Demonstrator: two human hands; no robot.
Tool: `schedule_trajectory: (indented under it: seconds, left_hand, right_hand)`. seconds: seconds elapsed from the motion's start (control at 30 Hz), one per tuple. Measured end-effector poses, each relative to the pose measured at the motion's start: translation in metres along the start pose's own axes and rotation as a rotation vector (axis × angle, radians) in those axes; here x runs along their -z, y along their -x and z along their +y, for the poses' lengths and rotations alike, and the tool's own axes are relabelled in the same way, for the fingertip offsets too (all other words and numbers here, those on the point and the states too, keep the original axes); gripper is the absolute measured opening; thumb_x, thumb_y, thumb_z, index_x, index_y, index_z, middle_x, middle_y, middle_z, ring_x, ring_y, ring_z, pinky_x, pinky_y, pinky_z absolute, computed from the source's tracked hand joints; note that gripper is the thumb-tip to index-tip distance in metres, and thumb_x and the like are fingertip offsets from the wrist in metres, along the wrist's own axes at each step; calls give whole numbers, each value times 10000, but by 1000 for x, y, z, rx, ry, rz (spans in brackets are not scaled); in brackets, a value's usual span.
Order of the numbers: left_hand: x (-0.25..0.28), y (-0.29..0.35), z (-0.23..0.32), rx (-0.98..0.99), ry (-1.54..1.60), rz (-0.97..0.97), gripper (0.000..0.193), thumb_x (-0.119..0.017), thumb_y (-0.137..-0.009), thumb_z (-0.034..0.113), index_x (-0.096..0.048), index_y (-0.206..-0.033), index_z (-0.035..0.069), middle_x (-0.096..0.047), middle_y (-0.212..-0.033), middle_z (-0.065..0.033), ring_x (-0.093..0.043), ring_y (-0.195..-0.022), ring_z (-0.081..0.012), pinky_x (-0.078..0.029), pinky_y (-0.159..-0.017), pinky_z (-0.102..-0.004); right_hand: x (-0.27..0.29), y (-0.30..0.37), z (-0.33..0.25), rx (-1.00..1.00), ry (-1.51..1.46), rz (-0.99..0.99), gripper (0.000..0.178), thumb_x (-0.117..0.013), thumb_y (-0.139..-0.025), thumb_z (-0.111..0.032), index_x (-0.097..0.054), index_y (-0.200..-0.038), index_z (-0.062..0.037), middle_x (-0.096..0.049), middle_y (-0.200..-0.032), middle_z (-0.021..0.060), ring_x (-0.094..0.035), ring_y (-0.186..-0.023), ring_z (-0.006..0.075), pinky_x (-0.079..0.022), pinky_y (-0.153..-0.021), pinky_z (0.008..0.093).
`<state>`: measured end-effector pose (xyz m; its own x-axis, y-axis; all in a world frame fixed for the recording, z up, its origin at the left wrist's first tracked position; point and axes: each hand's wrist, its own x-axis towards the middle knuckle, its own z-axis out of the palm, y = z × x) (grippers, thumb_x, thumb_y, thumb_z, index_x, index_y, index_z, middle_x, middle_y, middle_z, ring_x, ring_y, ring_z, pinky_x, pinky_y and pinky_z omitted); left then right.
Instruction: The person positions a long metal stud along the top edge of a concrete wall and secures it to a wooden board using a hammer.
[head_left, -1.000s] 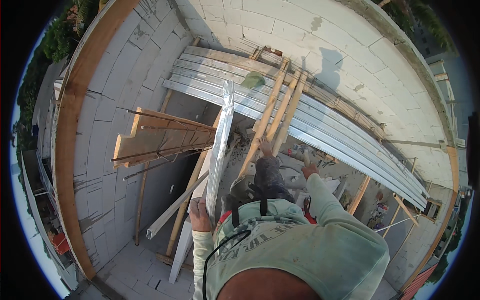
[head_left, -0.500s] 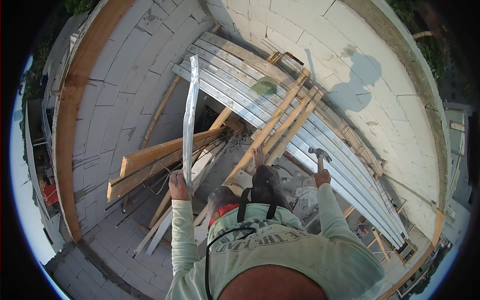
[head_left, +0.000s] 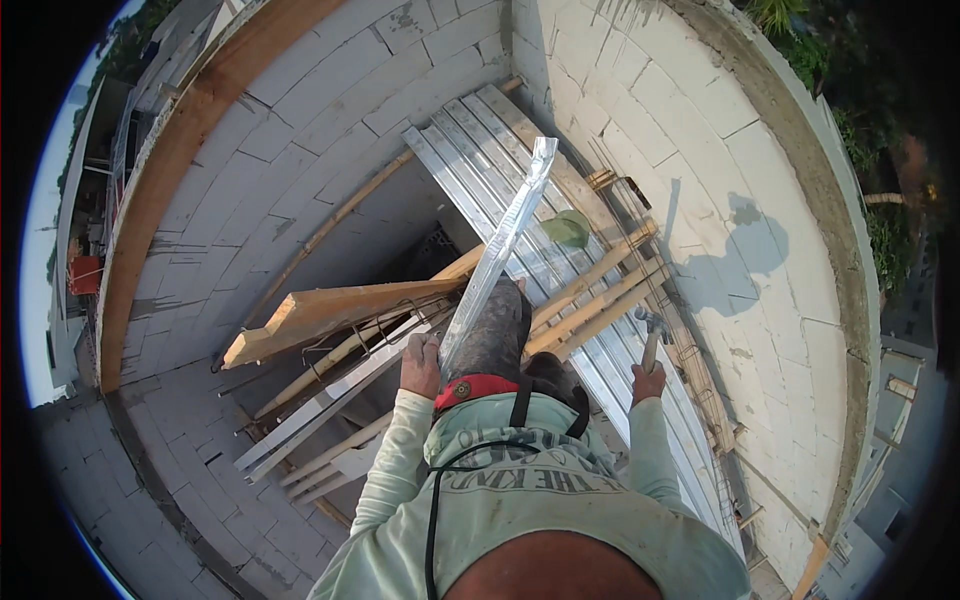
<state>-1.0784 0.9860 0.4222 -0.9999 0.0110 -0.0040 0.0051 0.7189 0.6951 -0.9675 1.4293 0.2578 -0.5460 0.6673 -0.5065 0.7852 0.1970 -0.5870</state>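
Note:
A long, shiny metal strip (head_left: 500, 250) slants up and to the right from my left hand (head_left: 421, 367). The fingers of that hand are closed at its lower end, beside my thigh. My right hand (head_left: 648, 386) is wrapped round the handle of a hammer (head_left: 651, 338), its head pointing up. Beyond both hands lie ribbed metal sheets (head_left: 470, 150), with a green cap-like thing (head_left: 567, 228) on top of them. One of my legs (head_left: 487, 335) is stretched forward beneath the strip, its foot mostly hidden.
Wooden poles (head_left: 598, 275) lie across the sheets. A thick plank (head_left: 340, 312) and thin rebar (head_left: 320, 350) jut out on the left. Pale block walls (head_left: 745, 180) rise around, one edged by an orange-brown board (head_left: 150, 200). A dark gap opens beyond the plank.
The metal strip has swung from nearly upright to a rightward slant. One leg has come up and forward. The hammer stays in my right hand, and the whole view has turned.

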Motion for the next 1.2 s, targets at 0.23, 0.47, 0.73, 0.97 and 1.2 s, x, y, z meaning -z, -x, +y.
schedule_trajectory:
  seconds: [0.23,0.47,0.73,0.97,1.2]
  left_hand:
    - [-55,-77,2,391,324,202,210,-459,-916,218,-496,-914,11,-564,-764,-235,-571,-754,-397,-441,-689,-432]
    - [-57,-180,-6,643,381,396,226,-455,-915,205,-497,-905,-17,-561,-753,-228,-552,-713,-384,-426,-668,-424]
    - [-44,-227,-54,820,341,497,248,-466,-897,195,-523,-816,-33,-542,-694,-164,-508,-641,-241,-404,-609,-371]
    - [-54,-248,-40,850,273,620,234,-468,-886,181,-534,-810,-30,-567,-707,-163,-515,-637,-230,-411,-609,-361]
    - [-53,-266,-33,1015,437,752,230,-460,-892,174,-536,-821,-31,-555,-690,-103,-485,-622,-166,-414,-604,-320]
  right_hand:
    - [-58,-74,-102,212,-375,-117,344,-652,-684,-42,-507,-989,23,-549,-851,72,-543,-743,181,-460,-680,318]
    - [-111,-162,-279,710,-70,-180,277,-659,-736,-160,-564,-962,-29,-558,-726,62,-525,-572,169,-439,-530,318]
    - [-123,-204,-429,569,-83,-345,327,-651,-765,-107,-515,-1037,15,-576,-870,116,-553,-806,236,-441,-765,343]
    - [-125,-216,-474,812,41,-292,310,-653,-772,-101,-510,-1021,14,-582,-828,125,-563,-755,234,-457,-725,342]
    - [-168,-251,-505,811,216,-469,307,-663,-736,-99,-531,-999,-12,-585,-816,92,-568,-764,200,-457,-735,332]
